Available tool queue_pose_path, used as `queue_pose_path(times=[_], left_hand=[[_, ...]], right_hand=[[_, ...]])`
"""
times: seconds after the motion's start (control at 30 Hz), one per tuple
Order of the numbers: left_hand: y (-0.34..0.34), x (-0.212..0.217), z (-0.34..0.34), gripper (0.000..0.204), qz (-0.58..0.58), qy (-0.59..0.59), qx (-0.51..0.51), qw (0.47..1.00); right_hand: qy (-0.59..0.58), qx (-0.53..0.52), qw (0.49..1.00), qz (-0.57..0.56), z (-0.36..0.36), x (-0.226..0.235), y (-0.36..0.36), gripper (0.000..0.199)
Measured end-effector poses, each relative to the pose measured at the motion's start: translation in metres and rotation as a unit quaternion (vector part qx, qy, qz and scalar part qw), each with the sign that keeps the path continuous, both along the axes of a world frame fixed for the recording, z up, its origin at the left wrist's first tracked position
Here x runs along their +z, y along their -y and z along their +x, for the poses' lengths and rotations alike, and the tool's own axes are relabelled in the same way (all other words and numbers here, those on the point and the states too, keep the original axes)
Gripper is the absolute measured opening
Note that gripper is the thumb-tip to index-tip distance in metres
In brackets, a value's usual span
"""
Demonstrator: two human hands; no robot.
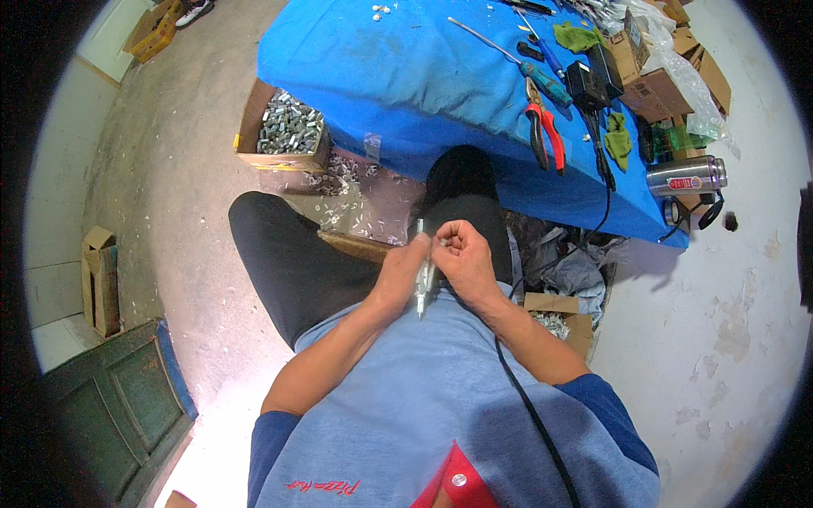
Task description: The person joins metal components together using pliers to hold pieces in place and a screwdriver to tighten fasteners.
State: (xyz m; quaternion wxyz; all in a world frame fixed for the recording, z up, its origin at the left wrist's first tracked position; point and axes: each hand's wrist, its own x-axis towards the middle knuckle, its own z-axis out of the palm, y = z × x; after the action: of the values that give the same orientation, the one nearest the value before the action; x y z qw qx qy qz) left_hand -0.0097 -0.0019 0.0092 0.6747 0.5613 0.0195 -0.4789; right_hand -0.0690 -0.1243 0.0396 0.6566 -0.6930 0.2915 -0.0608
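Slants both bare forearms (337,356) inward over the grey-blue shirt (389,398), with elbows wide. Holds a slim white piece (421,286) lengthwise above the black-trousered lap (313,262) in the left hand (400,269), with thumb and fingers clamped on it. Bends the right hand (466,261) in just beside, with fingertips bunched together; cannot tell on what. Then on, farther out, to red-and-black pliers (550,140) on the blue cloth (406,76).

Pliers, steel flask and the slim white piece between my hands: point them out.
Combination pliers (553,134): head view, on the red handle.
Steel flask (690,173): head view, on its body.
Slim white piece (421,284): head view, on its lower half.
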Motion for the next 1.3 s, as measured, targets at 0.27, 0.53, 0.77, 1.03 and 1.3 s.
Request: queue_pose_path(times=[0.27, 0.53, 0.77, 1.03, 1.3], left_hand=[[-0.001, -0.008, 0.005, 0.049, -0.019, -0.064, -0.021, 0.998], [-0.005, 0.018, 0.013, 0.054, 0.008, 0.015, -0.052, 0.998], [-0.007, 0.007, 0.01, 0.057, -0.01, 0.069, -0.072, 0.995], [-0.002, 0.014, 0.011, 0.053, -0.003, 0.018, 0.004, 1.0], [-0.003, -0.004, 0.015, 0.054, 0.065, 0.177, 0.012, 0.982]], right_hand=[[-0.067, 0.058, 0.989, -0.12, 0.008, 0.012, 0.004, 0.019], [-0.079, 0.076, 0.979, -0.173, 0.013, 0.03, 0.008, 0.023], [-0.031, 0.083, 0.978, -0.189, 0.005, 0.03, 0.009, 0.021], [0.005, 0.111, 0.975, -0.19, 0.007, 0.043, -0.005, 0.029], [-0.027, 0.06, 0.986, -0.155, 0.009, 0.048, -0.013, 0.026]])
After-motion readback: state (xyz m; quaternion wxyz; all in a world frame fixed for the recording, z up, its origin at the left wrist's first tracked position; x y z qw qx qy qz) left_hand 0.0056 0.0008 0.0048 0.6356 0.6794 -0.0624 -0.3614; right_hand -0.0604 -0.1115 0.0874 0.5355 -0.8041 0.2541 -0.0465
